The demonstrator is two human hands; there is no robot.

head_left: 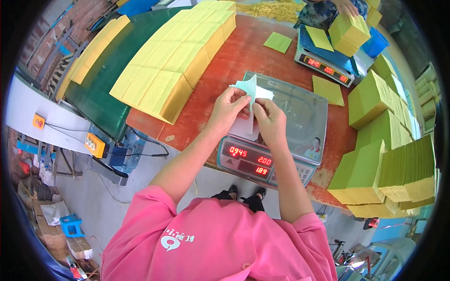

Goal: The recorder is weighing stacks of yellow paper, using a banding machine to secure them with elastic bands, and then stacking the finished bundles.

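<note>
Both my hands are over a digital scale (300, 110) with a clear cover and a lit red display. My left hand (229, 108) pinches a few thin pale paper slips (251, 86) between thumb and fingers. Closed on the right side of the same slips is my right hand (271, 121), its thumb and fingertips pressed together. One slip stands up between the hands, and another hangs down towards the display. How many slips there are I cannot tell.
Stacks of yellow paper (164, 77) line the left side of the red table (220, 61). More green-yellow stacks (389, 154) stand at the right edge. At the far right, another person's hand (346, 6) touches a yellow block (348, 32) on a second scale (324, 60).
</note>
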